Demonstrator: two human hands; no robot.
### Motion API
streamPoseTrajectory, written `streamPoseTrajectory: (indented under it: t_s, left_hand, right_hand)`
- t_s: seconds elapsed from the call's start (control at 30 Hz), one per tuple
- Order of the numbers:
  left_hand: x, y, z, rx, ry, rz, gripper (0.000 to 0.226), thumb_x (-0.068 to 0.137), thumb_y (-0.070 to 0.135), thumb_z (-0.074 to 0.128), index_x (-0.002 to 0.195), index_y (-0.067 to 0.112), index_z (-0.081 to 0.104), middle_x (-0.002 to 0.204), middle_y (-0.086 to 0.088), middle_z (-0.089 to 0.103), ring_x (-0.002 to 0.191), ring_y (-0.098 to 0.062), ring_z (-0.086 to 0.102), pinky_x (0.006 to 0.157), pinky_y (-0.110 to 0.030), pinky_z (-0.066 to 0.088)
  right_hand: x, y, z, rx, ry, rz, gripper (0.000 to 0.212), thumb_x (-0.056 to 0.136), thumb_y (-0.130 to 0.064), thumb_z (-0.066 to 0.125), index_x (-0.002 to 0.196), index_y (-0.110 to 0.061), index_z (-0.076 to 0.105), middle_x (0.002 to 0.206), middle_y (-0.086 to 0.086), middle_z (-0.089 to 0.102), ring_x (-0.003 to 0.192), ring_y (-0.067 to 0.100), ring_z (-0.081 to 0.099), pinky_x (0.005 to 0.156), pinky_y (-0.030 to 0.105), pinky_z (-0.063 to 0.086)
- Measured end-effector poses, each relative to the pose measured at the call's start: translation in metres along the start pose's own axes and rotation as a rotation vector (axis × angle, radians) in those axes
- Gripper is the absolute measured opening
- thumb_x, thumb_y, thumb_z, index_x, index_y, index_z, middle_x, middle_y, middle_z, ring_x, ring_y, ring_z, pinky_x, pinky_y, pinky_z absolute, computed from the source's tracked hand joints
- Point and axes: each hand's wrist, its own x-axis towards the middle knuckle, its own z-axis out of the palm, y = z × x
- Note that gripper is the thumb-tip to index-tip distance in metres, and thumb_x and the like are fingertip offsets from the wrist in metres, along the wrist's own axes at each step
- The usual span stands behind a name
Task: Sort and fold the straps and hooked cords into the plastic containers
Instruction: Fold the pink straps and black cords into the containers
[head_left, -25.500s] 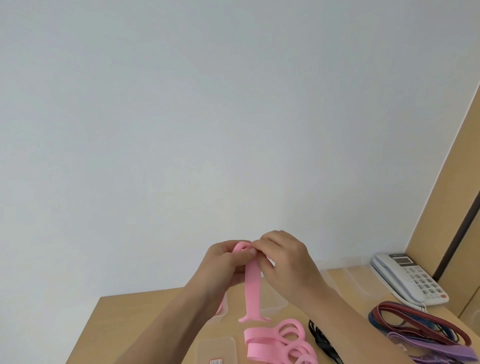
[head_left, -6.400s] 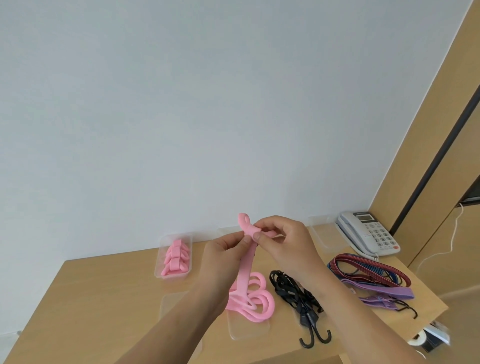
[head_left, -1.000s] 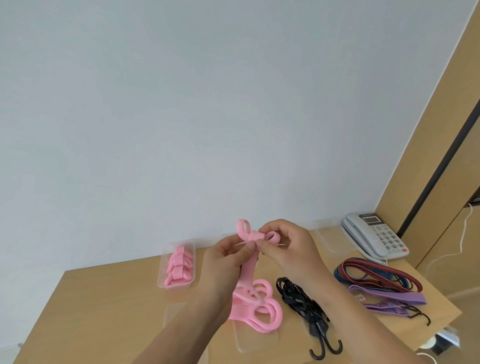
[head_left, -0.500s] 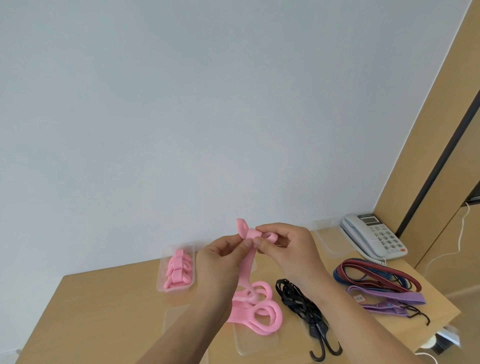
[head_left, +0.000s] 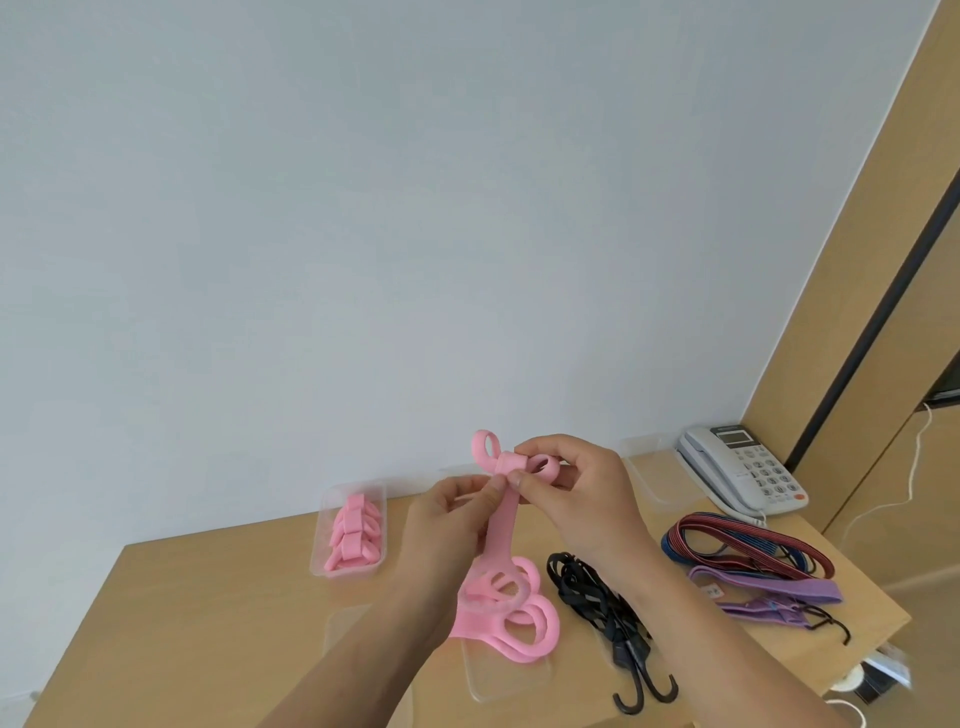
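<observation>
Both hands hold a pink strap (head_left: 503, 525) up above the wooden table (head_left: 208, 613). My left hand (head_left: 452, 525) pinches the strap just under its folded top. My right hand (head_left: 576, 488) grips the folded loops at the top, one loop sticking out to the left. The strap's tail hangs down to a pile of loose pink straps (head_left: 511, 610) on the table. A clear container (head_left: 349, 530) at the back left holds several folded pink straps. Black hooked cords (head_left: 608, 608) lie right of the pile.
A flat clear lid (head_left: 511, 675) lies under the pink pile. Red, blue and purple hooked cords (head_left: 748, 561) lie at the table's right end. A white desk phone (head_left: 737, 473) stands at the back right beside an empty clear container (head_left: 649, 467). The table's right edge drops off beyond the cords.
My right hand has turned the strap's folded top, so a loop now shows in its fingers. The view has shifted slightly.
</observation>
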Motion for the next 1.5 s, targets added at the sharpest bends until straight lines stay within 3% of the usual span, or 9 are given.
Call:
streamPoseTrajectory:
  t_s: [0.2, 0.33, 0.57, 0.7, 0.93, 1.03, 1.17, 1.3, 1.5]
  left_hand:
    - [-0.005, 0.0, -0.003, -0.047, -0.057, -0.059, 0.029, 0.095, 0.025, 0.069, 0.094, -0.003, 0.076, 0.084, -0.016, 0.069, 0.075, -0.024, 0.06, 0.067, -0.034, 0.05]
    - [-0.008, 0.003, -0.005, -0.072, -0.104, -0.035, 0.02, 0.094, 0.022, 0.07, 0.092, 0.006, 0.082, 0.091, -0.015, 0.071, 0.08, -0.023, 0.062, 0.073, -0.032, 0.051]
    - [-0.013, 0.003, -0.002, -0.212, -0.122, -0.011, 0.03, 0.097, 0.026, 0.066, 0.1, -0.002, 0.078, 0.095, -0.015, 0.076, 0.085, -0.022, 0.069, 0.074, -0.028, 0.057]
    - [-0.014, 0.0, -0.004, -0.163, -0.119, 0.014, 0.029, 0.098, 0.022, 0.065, 0.095, -0.004, 0.077, 0.084, -0.01, 0.075, 0.075, -0.016, 0.066, 0.063, -0.019, 0.053]
    - [-0.015, 0.002, -0.002, -0.052, -0.068, 0.025, 0.017, 0.096, 0.022, 0.069, 0.096, 0.009, 0.081, 0.093, -0.008, 0.08, 0.084, -0.016, 0.074, 0.078, -0.029, 0.056]
    - [-0.014, 0.003, -0.002, 0.001, -0.041, 0.039, 0.015, 0.096, 0.019, 0.07, 0.097, 0.009, 0.08, 0.094, -0.011, 0.08, 0.087, -0.023, 0.072, 0.084, -0.039, 0.057]
    - [-0.018, 0.008, -0.002, -0.018, -0.067, -0.016, 0.021, 0.094, 0.025, 0.072, 0.092, 0.006, 0.081, 0.084, -0.01, 0.078, 0.071, -0.019, 0.068, 0.064, -0.028, 0.057]
    - [-0.019, 0.007, -0.002, 0.053, -0.067, -0.082, 0.038, 0.093, 0.041, 0.071, 0.091, 0.004, 0.08, 0.079, -0.013, 0.073, 0.066, -0.022, 0.068, 0.063, -0.031, 0.055]
    - [-0.018, 0.009, 0.001, -0.014, -0.033, -0.085, 0.035, 0.093, 0.034, 0.071, 0.087, 0.001, 0.076, 0.073, -0.012, 0.069, 0.064, -0.021, 0.063, 0.063, -0.03, 0.055]
  right_hand:
    - [-0.007, 0.003, 0.001, -0.063, 0.007, -0.072, 0.021, 0.082, -0.004, 0.078, 0.087, -0.024, 0.076, 0.089, -0.007, 0.074, 0.082, 0.015, 0.072, 0.077, 0.04, 0.061]
    - [-0.012, 0.006, 0.003, -0.119, 0.038, -0.219, 0.026, 0.079, 0.004, 0.079, 0.086, -0.021, 0.078, 0.088, -0.008, 0.071, 0.083, 0.016, 0.071, 0.071, 0.026, 0.058]
    - [-0.015, 0.01, 0.008, -0.233, 0.049, -0.401, 0.02, 0.077, 0.002, 0.078, 0.088, -0.015, 0.079, 0.091, -0.003, 0.067, 0.084, 0.014, 0.07, 0.073, 0.03, 0.059]
    - [-0.018, 0.007, 0.004, -0.148, -0.034, -0.294, 0.022, 0.075, 0.001, 0.083, 0.09, -0.015, 0.08, 0.094, -0.004, 0.069, 0.09, 0.015, 0.072, 0.079, 0.03, 0.061]
    - [-0.014, 0.001, 0.0, 0.026, -0.086, 0.088, 0.015, 0.091, -0.02, 0.073, 0.104, -0.028, 0.075, 0.095, -0.004, 0.077, 0.089, 0.017, 0.074, 0.086, 0.047, 0.06]
    - [-0.014, -0.001, 0.002, 0.027, -0.077, 0.085, 0.016, 0.091, -0.014, 0.072, 0.099, -0.027, 0.076, 0.088, -0.002, 0.077, 0.083, 0.019, 0.074, 0.081, 0.049, 0.061]
    - [-0.013, -0.001, 0.0, 0.021, -0.033, 0.063, 0.02, 0.089, -0.01, 0.074, 0.094, -0.029, 0.077, 0.085, -0.001, 0.077, 0.08, 0.019, 0.074, 0.082, 0.048, 0.061]
    - [-0.012, 0.002, -0.003, -0.003, 0.018, 0.064, 0.024, 0.083, -0.011, 0.079, 0.094, -0.032, 0.076, 0.085, -0.007, 0.077, 0.081, 0.014, 0.073, 0.083, 0.045, 0.061]
    - [-0.015, -0.001, -0.004, -0.064, 0.034, -0.028, 0.026, 0.081, -0.013, 0.082, 0.086, -0.037, 0.073, 0.089, -0.02, 0.075, 0.085, 0.001, 0.07, 0.075, 0.021, 0.056]
